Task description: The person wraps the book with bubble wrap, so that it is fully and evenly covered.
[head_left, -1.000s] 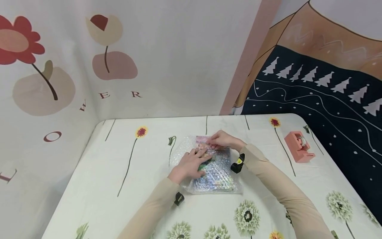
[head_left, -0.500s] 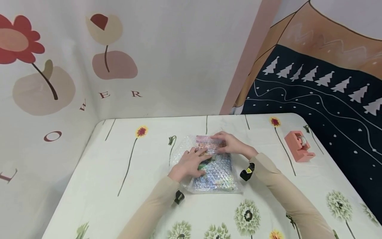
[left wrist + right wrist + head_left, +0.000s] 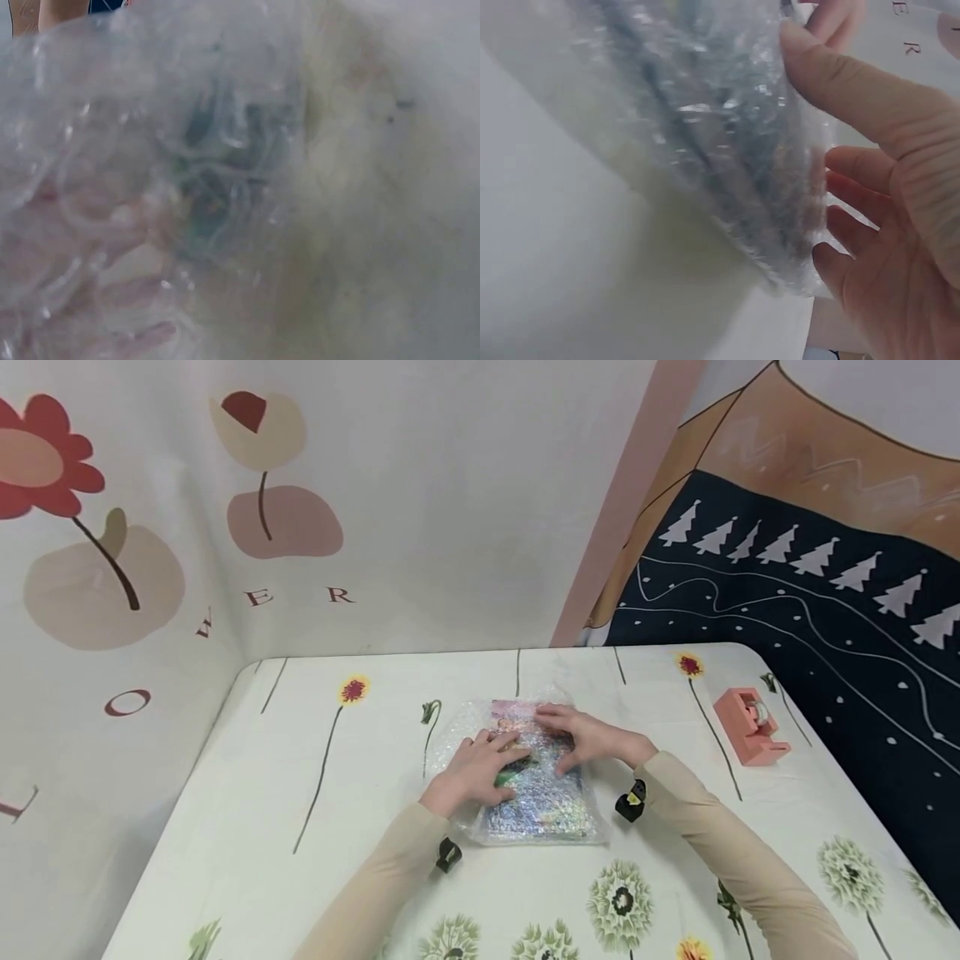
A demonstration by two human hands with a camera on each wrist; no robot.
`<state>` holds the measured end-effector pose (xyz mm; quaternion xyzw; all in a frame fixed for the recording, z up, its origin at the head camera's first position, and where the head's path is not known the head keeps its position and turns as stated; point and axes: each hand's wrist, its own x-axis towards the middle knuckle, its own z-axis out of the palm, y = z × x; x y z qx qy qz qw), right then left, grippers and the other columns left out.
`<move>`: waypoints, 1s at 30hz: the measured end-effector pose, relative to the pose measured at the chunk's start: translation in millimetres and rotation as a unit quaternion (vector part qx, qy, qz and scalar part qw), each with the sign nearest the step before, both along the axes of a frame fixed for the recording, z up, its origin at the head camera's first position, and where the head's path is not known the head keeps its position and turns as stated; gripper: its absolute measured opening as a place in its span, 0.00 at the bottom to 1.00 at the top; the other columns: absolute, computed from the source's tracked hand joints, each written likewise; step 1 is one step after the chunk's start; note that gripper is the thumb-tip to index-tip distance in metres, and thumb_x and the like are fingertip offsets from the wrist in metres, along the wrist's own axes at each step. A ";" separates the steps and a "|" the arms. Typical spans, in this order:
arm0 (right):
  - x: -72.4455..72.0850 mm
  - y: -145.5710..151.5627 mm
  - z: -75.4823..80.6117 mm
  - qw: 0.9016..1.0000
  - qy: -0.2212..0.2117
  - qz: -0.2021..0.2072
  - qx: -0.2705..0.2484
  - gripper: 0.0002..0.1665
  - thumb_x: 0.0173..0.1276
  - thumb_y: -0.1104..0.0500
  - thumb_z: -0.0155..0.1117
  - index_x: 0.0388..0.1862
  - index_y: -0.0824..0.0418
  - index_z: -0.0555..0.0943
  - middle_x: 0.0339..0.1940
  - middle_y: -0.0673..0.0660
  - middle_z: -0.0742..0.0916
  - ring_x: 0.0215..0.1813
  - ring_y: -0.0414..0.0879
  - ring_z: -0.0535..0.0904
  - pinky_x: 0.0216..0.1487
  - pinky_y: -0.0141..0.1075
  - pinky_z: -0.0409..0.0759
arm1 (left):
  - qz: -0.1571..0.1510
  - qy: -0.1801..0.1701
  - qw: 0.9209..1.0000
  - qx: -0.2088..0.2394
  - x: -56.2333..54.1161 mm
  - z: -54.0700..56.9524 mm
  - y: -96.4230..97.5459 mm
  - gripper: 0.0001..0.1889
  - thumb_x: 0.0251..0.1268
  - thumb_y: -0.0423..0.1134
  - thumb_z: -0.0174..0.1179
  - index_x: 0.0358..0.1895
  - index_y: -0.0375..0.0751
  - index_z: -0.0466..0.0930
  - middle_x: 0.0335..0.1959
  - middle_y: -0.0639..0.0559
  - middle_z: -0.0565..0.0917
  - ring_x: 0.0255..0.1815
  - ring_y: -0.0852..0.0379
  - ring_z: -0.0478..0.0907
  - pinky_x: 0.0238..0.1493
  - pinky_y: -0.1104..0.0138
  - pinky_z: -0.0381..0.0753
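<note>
A flat, colourful item in clear bubble wrap [image 3: 536, 814] lies on the table in the head view, pinkish at its far end and mostly blue nearer me. My left hand [image 3: 476, 772] rests on its left half with fingers spread. Blurred bubble wrap [image 3: 225, 195] fills much of the left wrist view, with fingers showing dimly through it. At the far right part of the package is my right hand [image 3: 588, 735], its fingers extended over the top and the thumb apart from them. The right wrist view shows thumb and fingertips of the right hand [image 3: 885, 165] touching the wrap.
A coral-pink tape dispenser [image 3: 750, 727] with a roll of tape stands at the right side of the table. The white tablecloth [image 3: 247, 810] has printed flowers. Patterned curtains [image 3: 450, 510] hang behind the table's far edge.
My right hand has drawn back to the right from the package's far end, its fingers going from bunched to spread. The left hand stays in place. Wrap at the far right edge now stands up a little.
</note>
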<state>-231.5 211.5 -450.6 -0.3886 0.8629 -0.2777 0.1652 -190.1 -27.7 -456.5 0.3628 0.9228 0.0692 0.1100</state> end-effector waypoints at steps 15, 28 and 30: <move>4.5 1.4 -7.4 0.999 0.036 -0.005 0.013 0.56 0.44 0.54 0.78 0.68 0.74 0.60 0.70 0.72 0.60 0.71 0.67 0.50 0.66 0.56 0.58 | 0.038 -0.041 0.982 0.180 4.3 5.7 -22.0 0.28 0.58 0.44 0.63 0.61 0.35 0.72 0.61 0.39 0.72 0.60 0.40 0.69 0.58 0.47 0.69; 8.7 -1.0 -1.9 1.000 0.019 -0.013 0.016 0.56 0.46 0.54 0.77 0.69 0.72 0.59 0.71 0.71 0.59 0.72 0.66 0.50 0.66 0.57 0.59 | 0.352 -0.023 0.923 0.154 46.5 18.3 -101.0 0.13 0.62 0.39 0.59 0.39 0.30 0.80 0.32 0.42 0.81 0.31 0.50 0.77 0.29 0.60 0.78; 8.4 -0.7 -2.5 0.999 0.023 -0.013 0.018 0.56 0.46 0.54 0.77 0.69 0.73 0.59 0.70 0.71 0.59 0.71 0.66 0.50 0.65 0.56 0.59 | 0.369 -0.039 0.916 0.155 52.0 17.3 -108.3 0.14 0.62 0.40 0.58 0.38 0.28 0.80 0.28 0.43 0.80 0.27 0.52 0.76 0.26 0.61 0.76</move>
